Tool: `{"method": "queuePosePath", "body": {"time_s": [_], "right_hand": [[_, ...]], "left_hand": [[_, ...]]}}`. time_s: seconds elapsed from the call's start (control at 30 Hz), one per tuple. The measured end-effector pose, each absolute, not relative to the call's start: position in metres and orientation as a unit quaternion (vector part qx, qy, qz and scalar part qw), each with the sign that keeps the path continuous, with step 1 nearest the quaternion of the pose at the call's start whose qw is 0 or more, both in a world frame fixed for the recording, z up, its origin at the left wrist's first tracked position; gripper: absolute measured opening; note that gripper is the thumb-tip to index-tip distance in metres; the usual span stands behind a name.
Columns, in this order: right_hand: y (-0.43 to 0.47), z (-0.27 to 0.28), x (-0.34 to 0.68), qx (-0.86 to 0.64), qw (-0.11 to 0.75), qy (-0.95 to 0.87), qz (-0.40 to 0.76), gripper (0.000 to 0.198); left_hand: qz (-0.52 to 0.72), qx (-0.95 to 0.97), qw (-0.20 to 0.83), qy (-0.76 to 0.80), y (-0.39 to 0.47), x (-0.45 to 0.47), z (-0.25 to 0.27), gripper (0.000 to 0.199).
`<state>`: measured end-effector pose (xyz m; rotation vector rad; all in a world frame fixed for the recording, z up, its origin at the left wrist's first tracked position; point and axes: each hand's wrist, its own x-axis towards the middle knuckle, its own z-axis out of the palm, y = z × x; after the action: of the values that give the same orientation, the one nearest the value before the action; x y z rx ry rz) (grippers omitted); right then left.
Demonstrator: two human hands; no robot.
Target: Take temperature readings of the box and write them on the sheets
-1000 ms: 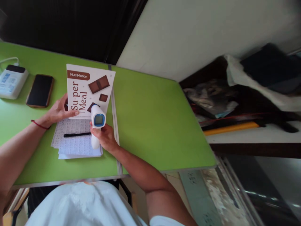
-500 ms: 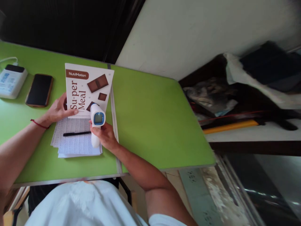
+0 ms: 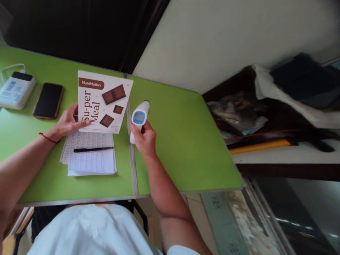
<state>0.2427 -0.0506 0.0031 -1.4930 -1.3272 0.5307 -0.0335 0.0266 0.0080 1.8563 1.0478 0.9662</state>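
Note:
My left hand point(image 3: 71, 122) grips the lower left edge of a white box point(image 3: 111, 118) printed "NutriMotion Su-per Meal" with brown chocolate pieces, its thumb across the front. The box is tilted up, its printed face toward me. In my right hand point(image 3: 145, 139) is a white infrared thermometer point(image 3: 142, 108) with a blue-framed screen, held by its handle just right of the box and apart from it. Below the box lie written paper sheets point(image 3: 91, 164), partly covered by it. A black pen point(image 3: 93, 149) rests across the sheets.
A dark phone point(image 3: 48, 101) and a white power bank point(image 3: 17, 90) with a cable lie at the left of the green table point(image 3: 180, 141). A metal seam point(image 3: 132, 166) crosses the tabletop. Beyond its right edge is a shelf with a yellow-handled item point(image 3: 260, 146) and cloth.
My right hand has carried the thermometer right and up, from in front of the box to beside it. The box's lower front and the pen now show fully. My left hand keeps its hold.

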Motion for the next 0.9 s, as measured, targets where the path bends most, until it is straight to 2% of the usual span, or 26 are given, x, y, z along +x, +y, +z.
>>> {"method": "queuePosePath", "body": {"time_s": [0.2,0.37,0.5,0.73,0.9], "right_hand": [[-0.036,-0.008,0.273,-0.729,0.266,-0.622,0.102,0.034],[-0.036,-0.016,0.276,-0.726,0.167,-0.665,0.063,0.036],[-0.037,-0.015,0.275,-0.72,0.138,-0.679,0.05,0.039],[-0.039,-0.009,0.273,-0.726,0.118,-0.675,0.055,0.037],[-0.044,-0.002,0.268,-0.699,0.178,-0.692,0.013,0.043]], "left_hand": [[0.42,0.73,0.339,0.42,0.037,-0.038,0.003,0.067],[0.397,0.759,0.224,0.464,0.045,-0.042,0.003,0.07],[0.381,0.771,0.187,0.475,0.052,-0.044,0.0,0.063],[0.368,0.769,0.185,0.489,0.056,-0.046,-0.008,0.048],[0.359,0.766,0.182,0.501,0.052,-0.042,-0.008,0.043]]}}
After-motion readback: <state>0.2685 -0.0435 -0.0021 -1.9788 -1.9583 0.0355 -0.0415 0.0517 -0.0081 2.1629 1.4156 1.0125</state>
